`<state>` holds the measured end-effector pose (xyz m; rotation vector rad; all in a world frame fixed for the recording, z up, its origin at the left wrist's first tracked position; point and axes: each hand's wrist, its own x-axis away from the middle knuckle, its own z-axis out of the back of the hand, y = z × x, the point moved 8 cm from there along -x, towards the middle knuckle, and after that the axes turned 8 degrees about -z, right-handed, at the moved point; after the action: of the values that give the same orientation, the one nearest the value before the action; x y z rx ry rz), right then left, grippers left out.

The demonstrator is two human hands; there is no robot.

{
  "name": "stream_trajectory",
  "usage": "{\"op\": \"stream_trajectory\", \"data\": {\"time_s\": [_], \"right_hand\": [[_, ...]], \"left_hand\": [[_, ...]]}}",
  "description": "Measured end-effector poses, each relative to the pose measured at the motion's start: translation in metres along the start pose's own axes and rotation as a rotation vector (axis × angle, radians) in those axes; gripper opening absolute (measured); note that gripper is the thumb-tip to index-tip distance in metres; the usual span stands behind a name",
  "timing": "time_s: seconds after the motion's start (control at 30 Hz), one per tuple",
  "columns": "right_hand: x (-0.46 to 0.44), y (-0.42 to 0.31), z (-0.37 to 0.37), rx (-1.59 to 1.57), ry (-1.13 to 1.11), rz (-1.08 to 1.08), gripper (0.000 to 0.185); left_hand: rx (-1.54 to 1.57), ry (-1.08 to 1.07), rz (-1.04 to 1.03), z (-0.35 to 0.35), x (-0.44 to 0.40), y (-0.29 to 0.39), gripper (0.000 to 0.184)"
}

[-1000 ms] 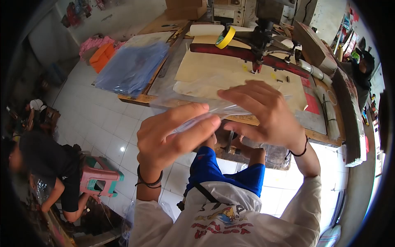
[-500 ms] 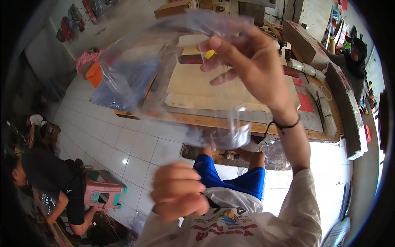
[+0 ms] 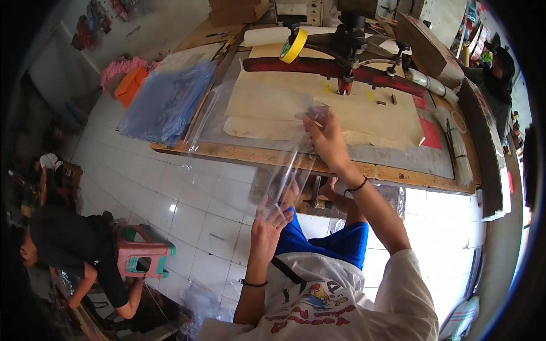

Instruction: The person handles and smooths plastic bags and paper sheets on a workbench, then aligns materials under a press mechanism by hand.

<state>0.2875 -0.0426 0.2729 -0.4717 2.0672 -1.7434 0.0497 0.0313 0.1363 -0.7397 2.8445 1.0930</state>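
A clear plastic sheet (image 3: 233,165) spreads from the worktable's front edge out over the tiled floor. My right hand (image 3: 327,136) is above the table and pinches the sheet's upper right corner. Lower down, in front of the table edge, my left hand (image 3: 270,224) touches the sheet's lower edge from behind, its fingers extended and seen partly through the plastic. Beige sheets (image 3: 273,108) lie on the table (image 3: 364,169) behind the plastic. A red and black machine arm (image 3: 341,74) with a yellow tape roll (image 3: 293,45) spans over them.
Blue plastic sheets (image 3: 170,102) overhang the table's left side, beside an orange object (image 3: 131,85). Bundled clear strips (image 3: 452,142) and long stacked boards (image 3: 483,148) line the right side. A person (image 3: 74,244) bends by a stool (image 3: 145,250) at lower left; another person is at upper right.
The plastic sheet has come down from in front of the machine and extends forward and left. My right hand has lowered; my left hand has risen from my shirt to the sheet's lower edge.
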Motion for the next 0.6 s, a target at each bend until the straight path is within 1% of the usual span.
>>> {"op": "stream_trajectory", "data": {"time_s": [0.07,0.1,0.17,0.2,0.27,0.33,0.37,0.43,0.53,0.6], "right_hand": [[0.001,0.0,0.011,0.293,0.026,0.074,0.048],[0.002,-0.001,0.01,0.242,0.009,0.05,0.049],[0.004,-0.009,0.007,0.137,-0.026,0.004,0.052],[0.001,-0.011,0.008,0.217,-0.041,-0.057,0.051],[-0.006,-0.014,0.02,0.383,-0.079,-0.183,0.047],[-0.012,-0.015,0.027,0.39,-0.126,-0.196,0.044],[-0.012,-0.014,0.03,0.392,-0.149,-0.204,0.043],[-0.011,-0.012,0.041,0.361,-0.117,-0.264,0.044],[-0.003,-0.021,0.058,0.35,-0.125,-0.318,0.047],[0.001,-0.024,0.069,0.381,-0.128,-0.361,0.049]], "left_hand": [[-0.097,0.122,0.068,-0.01,-0.008,0.009,0.071],[-0.145,0.183,0.106,-0.013,-0.008,0.013,0.068],[-0.228,0.235,0.09,-0.012,-0.006,0.024,0.062],[-0.271,0.258,0.078,-0.01,-0.007,0.032,0.059],[-0.406,0.262,0.008,-0.012,-0.009,0.052,0.056],[-0.503,0.263,-0.058,-0.016,-0.011,0.067,0.057],[-0.463,0.29,-0.073,-0.02,-0.013,0.07,0.057],[-0.384,0.335,-0.107,-0.031,-0.019,0.075,0.058],[-0.511,0.259,-0.064,-0.044,-0.028,0.08,0.059],[-0.571,0.234,-0.073,-0.043,-0.035,0.081,0.057]]}}
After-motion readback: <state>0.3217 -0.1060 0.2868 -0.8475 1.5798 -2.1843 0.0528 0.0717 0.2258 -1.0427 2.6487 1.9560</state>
